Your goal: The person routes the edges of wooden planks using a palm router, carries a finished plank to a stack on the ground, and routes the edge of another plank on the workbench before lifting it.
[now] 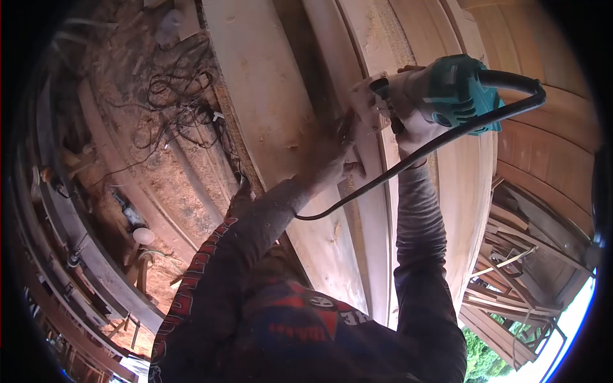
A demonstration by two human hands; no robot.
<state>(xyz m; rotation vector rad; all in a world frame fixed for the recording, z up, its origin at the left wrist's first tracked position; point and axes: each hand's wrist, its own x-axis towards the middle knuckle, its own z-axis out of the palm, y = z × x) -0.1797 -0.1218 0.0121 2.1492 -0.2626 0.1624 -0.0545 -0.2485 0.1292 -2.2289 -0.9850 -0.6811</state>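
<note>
The right hand (415,131) was closed around the body of a green power tool (458,89), which lay over the long pale planks (281,96) on their right-hand part, its front end pointing left toward the other hand. The left hand (329,159) was low over the planks, just beside that front end; it was blurred, and whether its fingers gripped anything could not be told. A thick black cord (440,139) looped out of the tool's rear end and ran down and left across the planks to the left forearm. Left of the planks, tangled cables (175,102) lay on the ground (159,204), which was strewn with shavings. A round white object (143,236) showed farther down, near the curved beams (96,255). Loose wooden strips (511,281) were heaped at the lower right.
</note>
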